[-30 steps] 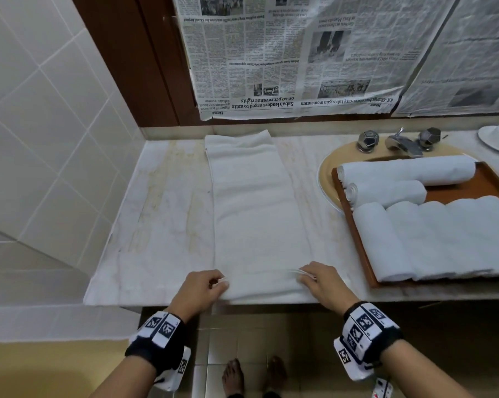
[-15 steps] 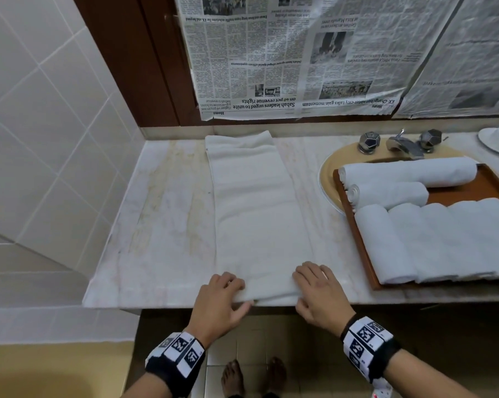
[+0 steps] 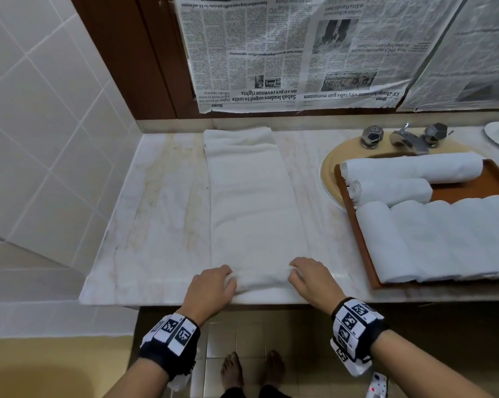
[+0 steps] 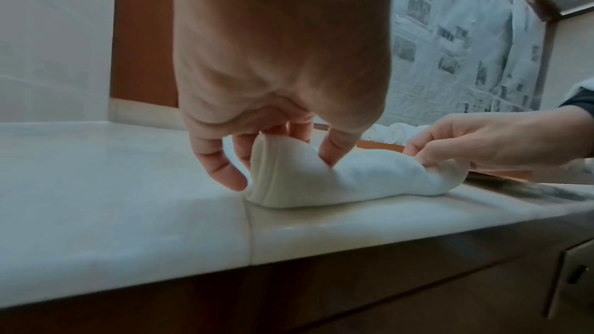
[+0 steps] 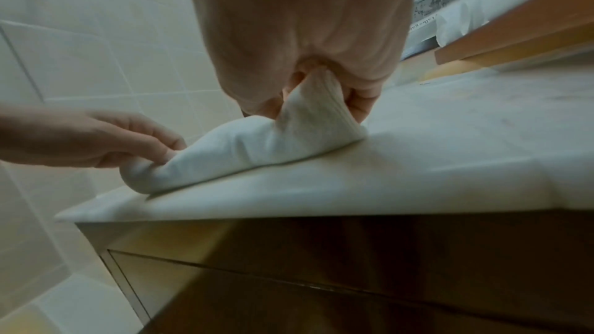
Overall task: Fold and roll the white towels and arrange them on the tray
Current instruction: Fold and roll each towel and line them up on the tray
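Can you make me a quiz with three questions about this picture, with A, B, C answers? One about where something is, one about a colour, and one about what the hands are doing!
1. Where does the long folded white towel lie?
A. on the pale marble counter
B. in the sink
C. on the floor

2. What colour is the wooden tray that holds the rolled white towels?
A. blue
B. reddish brown
C. black

3. What are the left hand and the right hand doing?
A. hanging free
B. turning the tap
C. gripping the towel's near end, curled up into the start of a roll

Answers:
1. A, since the towel runs along the pale marble counter, left of the sink.
2. B, since bare reddish-brown wood shows beside the rolls.
3. C, since both wrist views show fingers curled round the lifted end.
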### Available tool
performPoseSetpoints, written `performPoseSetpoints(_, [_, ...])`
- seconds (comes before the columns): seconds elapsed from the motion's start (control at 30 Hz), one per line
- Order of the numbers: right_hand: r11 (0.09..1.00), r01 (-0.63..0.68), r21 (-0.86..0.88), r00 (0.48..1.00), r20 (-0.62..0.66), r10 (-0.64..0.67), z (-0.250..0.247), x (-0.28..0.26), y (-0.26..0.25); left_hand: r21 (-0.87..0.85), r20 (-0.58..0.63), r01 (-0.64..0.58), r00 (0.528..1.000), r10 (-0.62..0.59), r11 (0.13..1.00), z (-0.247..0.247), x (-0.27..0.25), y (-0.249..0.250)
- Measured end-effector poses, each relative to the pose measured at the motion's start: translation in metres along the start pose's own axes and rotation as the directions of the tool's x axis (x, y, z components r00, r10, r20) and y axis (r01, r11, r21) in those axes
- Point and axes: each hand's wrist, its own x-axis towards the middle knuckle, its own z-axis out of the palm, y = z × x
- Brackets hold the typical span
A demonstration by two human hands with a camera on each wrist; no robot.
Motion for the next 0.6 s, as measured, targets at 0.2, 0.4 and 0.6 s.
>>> performPoseSetpoints(0.2, [0.999, -0.028, 0.044, 0.995, -0.095, 0.032, 0.001, 0.005, 0.013, -0.204, -0.147, 0.037, 0.987, -0.068, 0.978, 0.006, 0.006, -0.008])
performPoseSetpoints(0.4, [0.950, 0.047, -0.308, 0.967, -0.224, -0.120, 0.006, 0.009, 0.007, 0.134, -0.332, -0.084, 0.935, 0.125, 0.987, 0.018, -0.003, -0.005])
performPoseSetpoints(0.6, [0.904, 0.133, -0.406, 0.986, -0.039, -0.163, -0.005, -0.004, 0.006, 0.228, -0.256, -0.114, 0.951, 0.172, 0.967, 0.018, -0.016, 0.003])
